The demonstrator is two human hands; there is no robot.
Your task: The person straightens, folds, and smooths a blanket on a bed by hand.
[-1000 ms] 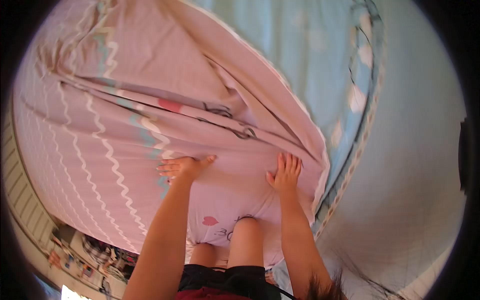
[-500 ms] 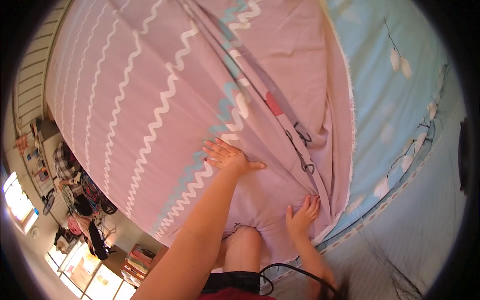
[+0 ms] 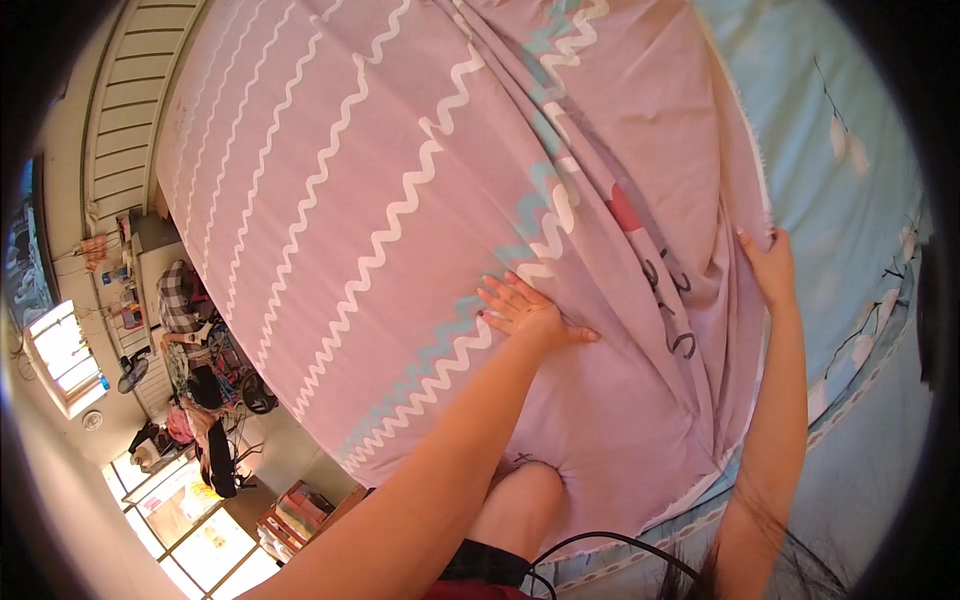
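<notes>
A pink bed sheet point(image 3: 610, 420) with white and teal zigzag lines spreads over the bed, with long folds bunched toward its right side. My left hand point(image 3: 528, 316) lies flat on it near the zigzag lines, fingers spread, holding nothing. At the sheet's frayed right edge, my right hand point(image 3: 772, 264) grips the cloth, thumb on the pink side; some of its fingers are hidden. Beneath that edge a light blue sheet point(image 3: 850, 215) with white petals and dark twigs shows. My bare knee point(image 3: 530, 500) presses on the pink sheet between my arms.
A black cable point(image 3: 620, 536) loops in front of me. Beyond the bed's left side are a person in a checked top point(image 3: 178, 300), a fan point(image 3: 132, 372), a shelf of books point(image 3: 295, 515) and bright windows point(image 3: 65, 350).
My right hand has moved from the near corner folds farther up along the sheet's right edge and taken hold there. My left hand stays flat on the same spot. The view has shifted.
</notes>
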